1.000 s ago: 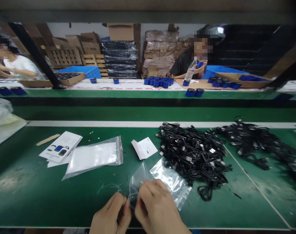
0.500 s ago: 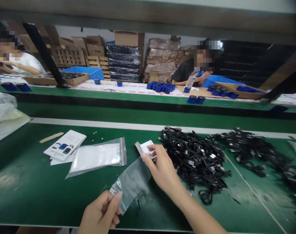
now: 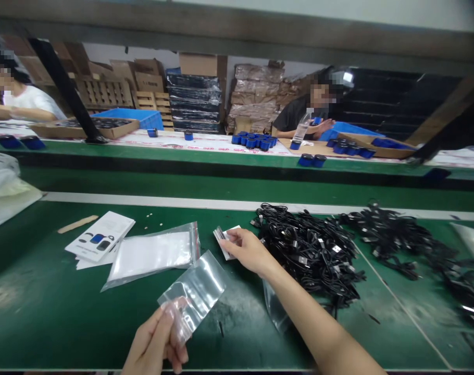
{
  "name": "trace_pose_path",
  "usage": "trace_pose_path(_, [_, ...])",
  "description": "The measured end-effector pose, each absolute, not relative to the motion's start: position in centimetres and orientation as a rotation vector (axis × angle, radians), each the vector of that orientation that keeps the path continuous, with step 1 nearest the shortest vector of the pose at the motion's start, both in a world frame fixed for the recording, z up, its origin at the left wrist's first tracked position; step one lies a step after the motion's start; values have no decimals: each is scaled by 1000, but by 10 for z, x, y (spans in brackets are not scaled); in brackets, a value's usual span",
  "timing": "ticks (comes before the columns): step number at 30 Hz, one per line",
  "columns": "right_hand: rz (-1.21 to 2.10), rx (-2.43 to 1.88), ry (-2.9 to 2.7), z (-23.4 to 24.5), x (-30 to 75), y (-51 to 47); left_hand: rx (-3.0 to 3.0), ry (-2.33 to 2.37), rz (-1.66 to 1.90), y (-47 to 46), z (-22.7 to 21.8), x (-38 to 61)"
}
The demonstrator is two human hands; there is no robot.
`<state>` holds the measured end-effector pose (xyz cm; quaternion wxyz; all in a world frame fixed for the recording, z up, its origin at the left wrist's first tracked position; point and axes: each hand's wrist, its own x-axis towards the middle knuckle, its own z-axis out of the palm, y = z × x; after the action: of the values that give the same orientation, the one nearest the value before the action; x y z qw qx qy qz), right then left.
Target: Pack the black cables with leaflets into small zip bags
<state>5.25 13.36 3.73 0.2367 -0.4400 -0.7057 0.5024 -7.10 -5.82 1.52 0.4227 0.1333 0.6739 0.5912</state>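
My left hand [image 3: 157,333] is closed on a clear plastic bag [image 3: 206,284], which sticks out to the upper right above the green table. My right hand [image 3: 247,250] pinches a small stack of folded white leaflets [image 3: 220,237] at the table's middle, its fingers covering part of the stack. Just right of that hand lies a big heap of black USB cables [image 3: 307,250]. Left of it rests a pack of clear zip bags [image 3: 154,252] with a red line at its opening. Another clear bag [image 3: 275,307] lies partly hidden under my right forearm.
White printed leaflets [image 3: 100,237] and a tan strip [image 3: 77,224] lie at left. More cables [image 3: 393,239] spread to the right. A raised ledge [image 3: 151,152] carries blue-and-black items [image 3: 254,140]. Two people sit beyond it. A shelf beam [image 3: 237,31] crosses above.
The bag's far end has come away from my right hand and now hangs from my left hand alone. My right fingers have closed on the leaflet stack. The view has shifted slightly.
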Motion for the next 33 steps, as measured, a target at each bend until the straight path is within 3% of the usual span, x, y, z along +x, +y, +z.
trace_pose_path(7, [1616, -1114, -1830, 44, 59, 138, 373, 1733, 1352, -56, 37, -67])
trace_pose_path(16, [1576, -1115, -1862, 37, 60, 142, 398, 1735, 1306, -55, 42, -66])
trace_pose_path(23, [1146, -1122, -1808, 65, 70, 133, 254, 1740, 1372, -51, 45, -65])
trace_pose_path(27, [803, -848, -1980, 96, 90, 82, 84, 1602, 1572, -41, 50, -65])
trace_pose_path(30, [562, -563, -2220, 84, 97, 40, 10, 1510, 1653, -33, 52, -61])
trace_pose_path(33, [472, -561, -2263, 54, 91, 16, 69, 1503, 1741, -26, 49, -53])
